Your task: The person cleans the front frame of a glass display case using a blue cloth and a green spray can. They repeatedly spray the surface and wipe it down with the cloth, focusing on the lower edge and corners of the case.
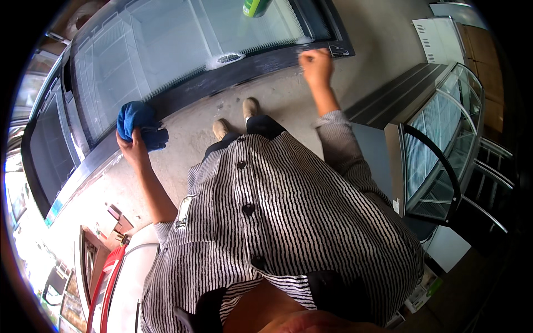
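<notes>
In my left hand [132,149] is a bunched blue cloth [136,121], held by the near left edge of a large glass-topped case [166,53]. My right hand [317,62] is closed at the right end of the case's dark frame [261,65]; whatever its fingers pinch, if anything, is too small to make out. White foam [225,59] lies on the frame between my hands, and a smaller patch sits close to my right hand. Toward the far edge of the view, a green can [256,6] stands on the glass.
A curved glass display case [438,150] stands at the right, beside a dark ribbed panel [394,91]. Behind it are a white vented unit [436,40] and brown cartons [482,61]. A red-edged white appliance [108,283] is at lower left. My shoes are on the concrete floor [191,130].
</notes>
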Available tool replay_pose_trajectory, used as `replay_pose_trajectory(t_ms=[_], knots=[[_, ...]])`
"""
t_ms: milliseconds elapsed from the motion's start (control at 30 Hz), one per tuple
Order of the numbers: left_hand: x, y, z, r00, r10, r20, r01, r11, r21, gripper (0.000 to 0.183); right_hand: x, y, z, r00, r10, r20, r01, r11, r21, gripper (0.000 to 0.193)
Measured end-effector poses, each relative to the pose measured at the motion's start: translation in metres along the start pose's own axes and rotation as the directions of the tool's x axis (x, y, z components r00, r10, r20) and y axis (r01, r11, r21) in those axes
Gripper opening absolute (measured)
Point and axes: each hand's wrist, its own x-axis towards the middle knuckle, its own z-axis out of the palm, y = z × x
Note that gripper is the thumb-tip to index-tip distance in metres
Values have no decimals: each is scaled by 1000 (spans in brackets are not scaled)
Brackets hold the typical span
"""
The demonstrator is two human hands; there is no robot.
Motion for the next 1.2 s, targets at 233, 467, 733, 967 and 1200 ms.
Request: replay_pose_trajectory(t_ms=[233,467,733,967,1200], knots=[[0,-8,-1,1000,-4,-12,3,999,-51,52,-49,-66,19,994,-75,85,47,957,287,3],[-3,7,1,999,-30,38,32,998,-57,51,-26,-20,4,998,-46,39,43,995,91,5],[-1,-6,0,998,53,-23,-53,998,33,49,-6,15,-6,999,45,-19,-43,997,62,2],[-1,-1,0,999,47,22,-46,997,-57,47,-8,-18,15,986,-162,46,161,986,38,6],[-1,8,3,999,30,16,-29,999,-36,46,-9,-49,32,973,-229,31,221,962,161,4]])
